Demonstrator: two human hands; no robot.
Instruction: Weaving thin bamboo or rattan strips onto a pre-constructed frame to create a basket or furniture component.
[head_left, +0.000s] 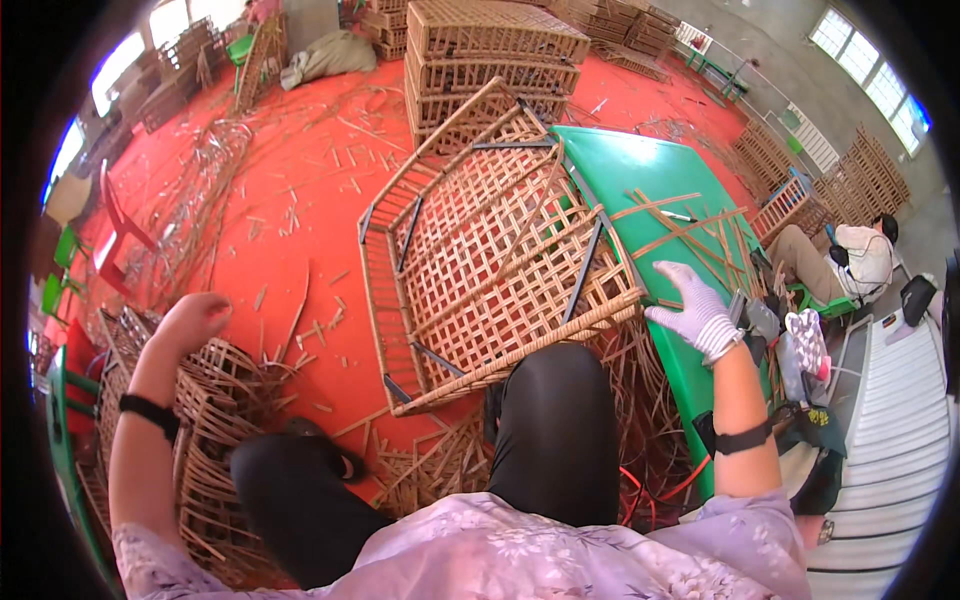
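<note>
A woven rattan basket frame (pixel 500 245), with an open lattice bottom and slatted sides, leans tilted against my knee. Dark strips cross its corners. My right hand (pixel 695 310), in a pale knitted glove, is by the basket's right corner, thumb and fingers spread apart. Whether its fingertips touch the rim I cannot tell. Away from the basket, my bare left hand (pixel 197 320) is raised at the left with loosely bent fingers and nothing visible in it. Below it stands another woven rattan piece (pixel 215 420).
A green table (pixel 640 160) at the right bears loose rattan strips (pixel 690 235) and a pen (pixel 678 216). Stacked rattan crates (pixel 495 60) stand ahead. Offcuts litter the red floor (pixel 300 210). A person (pixel 850 260) sits at the right; a red chair (pixel 118 230) stands left.
</note>
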